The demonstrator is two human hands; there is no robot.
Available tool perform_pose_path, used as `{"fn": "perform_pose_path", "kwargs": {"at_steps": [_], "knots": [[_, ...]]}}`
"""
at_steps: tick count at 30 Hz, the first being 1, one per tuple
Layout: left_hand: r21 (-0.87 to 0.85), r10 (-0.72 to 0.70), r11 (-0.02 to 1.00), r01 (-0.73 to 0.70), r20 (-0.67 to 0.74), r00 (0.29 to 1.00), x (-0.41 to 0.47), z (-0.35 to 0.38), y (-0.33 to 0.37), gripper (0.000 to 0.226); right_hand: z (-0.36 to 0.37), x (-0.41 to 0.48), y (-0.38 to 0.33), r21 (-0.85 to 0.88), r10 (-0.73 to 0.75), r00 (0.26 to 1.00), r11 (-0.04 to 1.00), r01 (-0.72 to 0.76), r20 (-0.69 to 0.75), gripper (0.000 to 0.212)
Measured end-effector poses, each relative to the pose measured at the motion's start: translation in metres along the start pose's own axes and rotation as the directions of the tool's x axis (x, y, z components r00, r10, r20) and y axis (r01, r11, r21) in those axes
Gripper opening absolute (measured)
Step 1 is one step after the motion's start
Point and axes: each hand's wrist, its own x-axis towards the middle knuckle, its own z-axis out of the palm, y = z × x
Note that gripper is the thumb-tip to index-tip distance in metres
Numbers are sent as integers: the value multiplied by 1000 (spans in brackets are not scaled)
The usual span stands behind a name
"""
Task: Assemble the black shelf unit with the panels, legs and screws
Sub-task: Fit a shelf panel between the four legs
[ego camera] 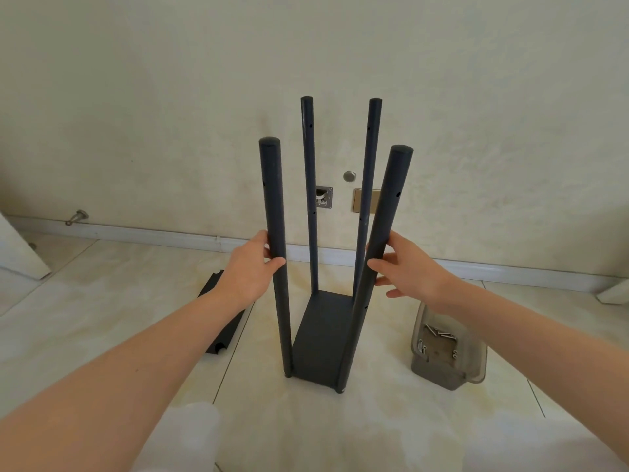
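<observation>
Left hand (252, 272), right hand (417, 272) hold round matte legs (272, 199) — perhaps metal.

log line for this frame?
state: four legs on bottom panel | left hand grips near-left leg | right hand holds near-right leg

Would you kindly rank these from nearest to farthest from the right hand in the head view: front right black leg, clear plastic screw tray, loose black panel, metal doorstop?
1. Front right black leg, held by the right hand.
2. Clear plastic screw tray, just below, right side.
3. Loose black panel, lying left.
4. Metal doorstop, far left.
</observation>
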Motion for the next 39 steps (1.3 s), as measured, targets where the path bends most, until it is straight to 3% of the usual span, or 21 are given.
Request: {"fn": "perform_pose_path", "kwargs": {"at_steps": [7,14,22,28,39], "knots": [[-68,45,996,-49,-58,997,4,-7,-3,36,-6,-18,-11,-41,-143,990,989,144,13,43],[-156,-16,988,-1,-111,994,11,-15,-15,24,6,-34,-25,-68,-248,968,966,250,33,44],[-391,-88,917,72,-24,996,9,-18,-24,21,21,-49,-40,14,-231,965,973,231,122,55],[-324,-112,941,98,-26,993,10,-16,-29,23,37,-52,-45,-7,-259,943,964,267,208,43],[-227,-150,963,145,-3,989,3,-21,-43,32,60,-47,-41,-69,-280,933,951,302,227,26]]}}
